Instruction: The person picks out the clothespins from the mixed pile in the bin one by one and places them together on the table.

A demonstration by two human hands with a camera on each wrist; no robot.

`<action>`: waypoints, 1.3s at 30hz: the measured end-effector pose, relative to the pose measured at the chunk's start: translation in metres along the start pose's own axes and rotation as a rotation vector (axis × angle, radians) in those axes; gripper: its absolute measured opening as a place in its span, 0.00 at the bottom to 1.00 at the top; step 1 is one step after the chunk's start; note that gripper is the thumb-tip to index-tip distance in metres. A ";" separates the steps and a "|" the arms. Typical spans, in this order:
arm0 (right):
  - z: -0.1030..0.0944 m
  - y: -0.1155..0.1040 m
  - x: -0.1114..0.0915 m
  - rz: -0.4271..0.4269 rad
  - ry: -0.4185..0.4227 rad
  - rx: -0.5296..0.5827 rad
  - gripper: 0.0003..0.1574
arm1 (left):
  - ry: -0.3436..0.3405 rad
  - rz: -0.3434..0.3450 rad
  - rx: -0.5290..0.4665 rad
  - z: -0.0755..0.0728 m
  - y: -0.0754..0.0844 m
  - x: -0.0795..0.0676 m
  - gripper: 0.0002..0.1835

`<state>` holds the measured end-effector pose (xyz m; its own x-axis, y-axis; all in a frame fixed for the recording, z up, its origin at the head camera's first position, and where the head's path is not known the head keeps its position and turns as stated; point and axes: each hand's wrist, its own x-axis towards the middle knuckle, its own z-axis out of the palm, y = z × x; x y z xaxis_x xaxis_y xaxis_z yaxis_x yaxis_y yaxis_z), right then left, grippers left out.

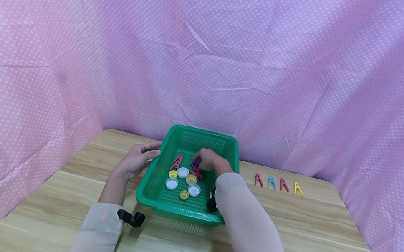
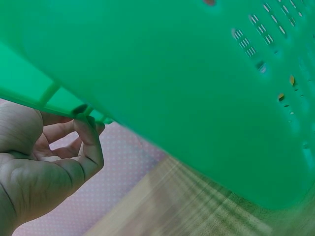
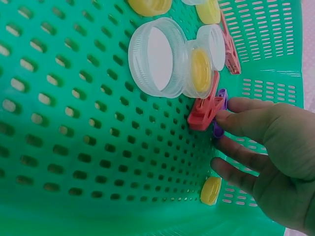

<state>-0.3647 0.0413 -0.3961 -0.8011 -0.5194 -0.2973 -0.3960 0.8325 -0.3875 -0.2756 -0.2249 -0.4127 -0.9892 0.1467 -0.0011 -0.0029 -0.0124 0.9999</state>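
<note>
A green plastic basket (image 1: 150, 204) sits on the table, its floor strewn with clothespins and bottle caps. My left hand (image 1: 136, 161) holds its left rim; in the left wrist view the fingers (image 2: 91, 147) curl under that rim. Inside the basket, my right hand (image 1: 210, 160) reaches down toward the far half. Thumb and fingers there pinch a purple clothespin (image 3: 219, 130), partly hidden by them. Against it lies a red clothespin (image 3: 204, 113), close to the thumb tip. Another red clothespin (image 1: 176, 162) leans near the basket's left wall.
White-lined clear caps (image 1: 171, 184) and yellow caps (image 1: 184, 195) lie on the basket floor. To the right, a row on the wooden table (image 1: 307, 223) holds red clothespins (image 1: 259, 180), a blue clothespin (image 1: 272, 182) and a yellow clothespin (image 1: 298, 188). Pink dotted cloth (image 1: 210, 59) hangs behind.
</note>
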 end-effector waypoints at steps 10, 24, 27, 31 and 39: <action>0.000 0.000 -0.001 0.006 0.012 -0.001 0.19 | -0.001 -0.002 0.000 0.001 0.000 0.000 0.26; -0.008 0.000 -0.003 -0.057 0.041 -0.027 0.18 | 0.004 -0.008 0.006 0.003 -0.001 0.000 0.25; -0.011 -0.002 -0.004 -0.081 0.052 -0.041 0.18 | 0.000 -0.007 0.009 0.003 0.000 0.000 0.26; -0.018 -0.008 -0.007 -0.104 0.064 -0.047 0.18 | -0.001 -0.011 0.012 0.002 0.000 -0.002 0.26; -0.035 -0.019 -0.013 -0.155 0.097 -0.106 0.18 | 0.005 -0.008 0.011 0.001 0.001 -0.003 0.26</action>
<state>-0.3626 0.0394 -0.3543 -0.7641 -0.6265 -0.1537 -0.5591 0.7621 -0.3265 -0.2724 -0.2248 -0.4119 -0.9899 0.1418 -0.0093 -0.0095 -0.0007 1.0000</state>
